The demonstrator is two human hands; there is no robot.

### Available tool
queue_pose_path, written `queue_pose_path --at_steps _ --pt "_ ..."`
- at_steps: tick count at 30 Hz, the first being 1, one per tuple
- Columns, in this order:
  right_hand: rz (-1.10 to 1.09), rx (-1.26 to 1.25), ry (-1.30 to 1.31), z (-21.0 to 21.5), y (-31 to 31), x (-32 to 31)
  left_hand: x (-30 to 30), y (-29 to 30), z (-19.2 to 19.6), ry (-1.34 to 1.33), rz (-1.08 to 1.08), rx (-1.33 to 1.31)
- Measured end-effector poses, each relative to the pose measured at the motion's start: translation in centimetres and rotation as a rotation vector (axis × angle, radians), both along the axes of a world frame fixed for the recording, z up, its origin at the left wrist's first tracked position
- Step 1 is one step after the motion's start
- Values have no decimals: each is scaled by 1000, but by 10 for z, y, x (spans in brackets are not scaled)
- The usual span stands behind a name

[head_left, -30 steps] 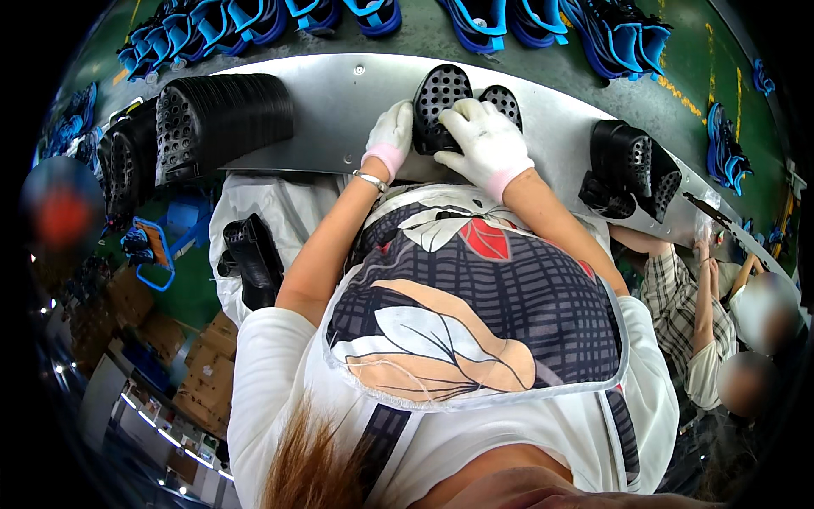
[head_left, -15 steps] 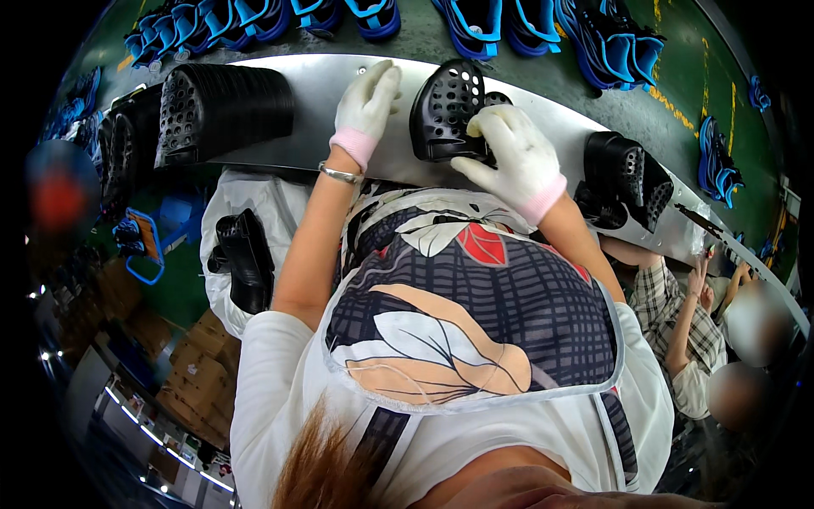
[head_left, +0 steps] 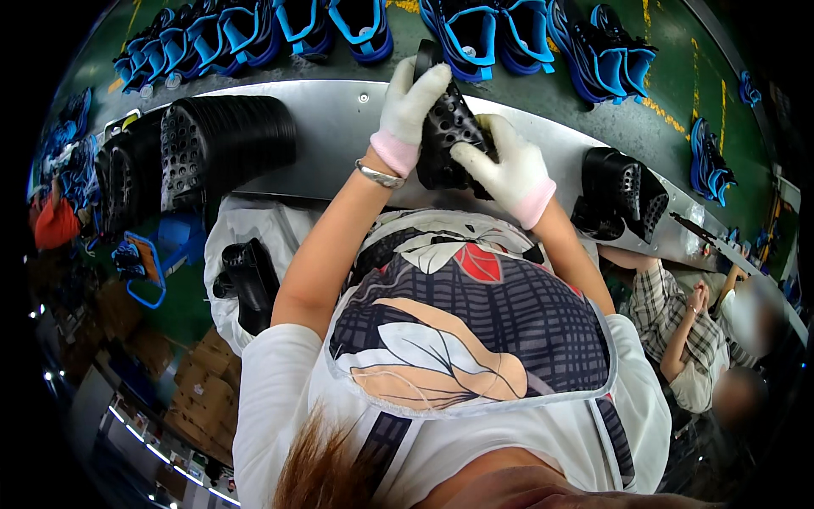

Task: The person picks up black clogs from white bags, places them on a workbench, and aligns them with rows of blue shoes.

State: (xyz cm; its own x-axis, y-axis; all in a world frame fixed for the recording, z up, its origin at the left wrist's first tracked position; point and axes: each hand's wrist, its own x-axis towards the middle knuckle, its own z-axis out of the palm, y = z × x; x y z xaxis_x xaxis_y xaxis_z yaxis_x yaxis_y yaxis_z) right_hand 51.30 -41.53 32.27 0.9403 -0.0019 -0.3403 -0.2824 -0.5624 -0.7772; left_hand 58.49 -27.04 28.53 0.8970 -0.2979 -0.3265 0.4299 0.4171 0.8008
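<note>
A black shoe with round holes (head_left: pixel 451 120), clog-like in shape, is raised over the metal bench in front of me. My left hand (head_left: pixel 409 106), in a white glove with a pink cuff, is closed around its far left side. My right hand (head_left: pixel 504 165), gloved the same way, grips the near right side, with its thumb laid across the shoe. The fingers partly cover the shoe, and I cannot tell whether a second one lies behind it.
Left on the metal bench (head_left: pixel 339 119) stands a nested stack of black perforated shoes (head_left: pixel 237 140). More black shoes (head_left: pixel 623 191) lie to the right. Another dark pair (head_left: pixel 250 284) rests on white cloth beside me. Blue-and-black shoes (head_left: pixel 466 42) line the green surface beyond. People sit at right.
My left hand has moved right and taken hold of the shoe, which is now tilted and lifted. My right hand has shifted slightly down and keeps its grip.
</note>
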Motion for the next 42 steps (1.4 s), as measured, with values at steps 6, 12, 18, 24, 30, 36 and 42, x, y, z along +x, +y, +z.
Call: queue_pose_path --at_steps 6,12,18,24,30,36,42 --pt "-11 -224 -54 -3 -15 25 30 -22 -30 38 -21 84" --pt "246 -694 36 -17 -66 91 51 -10 -66 -587 -379 886" --pt "352 -819 110 -41 -53 160 59 -10 -71 -891 -464 976" --pt "250 -844 204 -102 -23 195 72 -32 -76 -834 -717 1053" --pt "214 -690 235 -128 -20 207 107 -52 -87 -538 -1053 1123" --pt "255 -700 178 -153 -20 218 124 -65 -102 -405 -1181 1217" --pt "332 -730 250 -146 -18 224 124 -68 -105 -425 -1169 1280"
